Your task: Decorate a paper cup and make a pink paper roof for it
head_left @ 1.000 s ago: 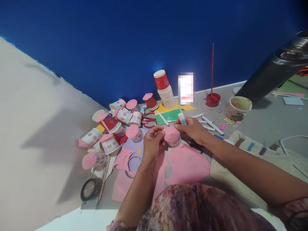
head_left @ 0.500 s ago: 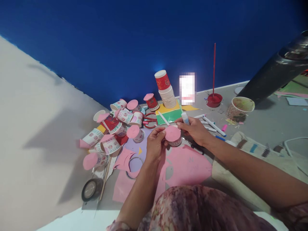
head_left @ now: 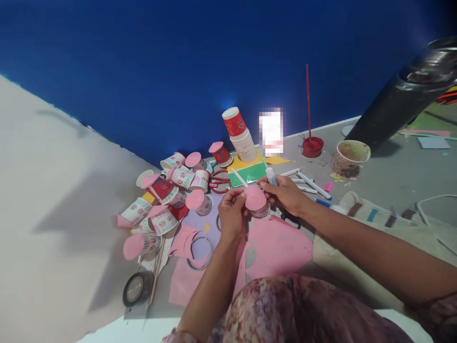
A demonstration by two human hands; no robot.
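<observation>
Cup (head_left: 260, 207) with pink lid (head_left: 254, 197) sits between both hands, just over the pink paper (head_left: 274, 247). Left hand (head_left: 231, 214) pinches its edge; right hand (head_left: 285, 193) grips it & a glue stick (head_left: 271, 176). Looks like sticking the lid on — next, press the rim flat, gently.

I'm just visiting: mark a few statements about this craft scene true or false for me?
1. The left hand and right hand hold a paper cup topped with a pink paper circle. True.
2. The right hand also holds a glue stick. True.
3. The wall behind is green. False: it is blue.
4. The cup stack lies tipped over. False: it stands, leaning slightly.
5. The tape roll lies left of the pink paper sheet. True.
</observation>
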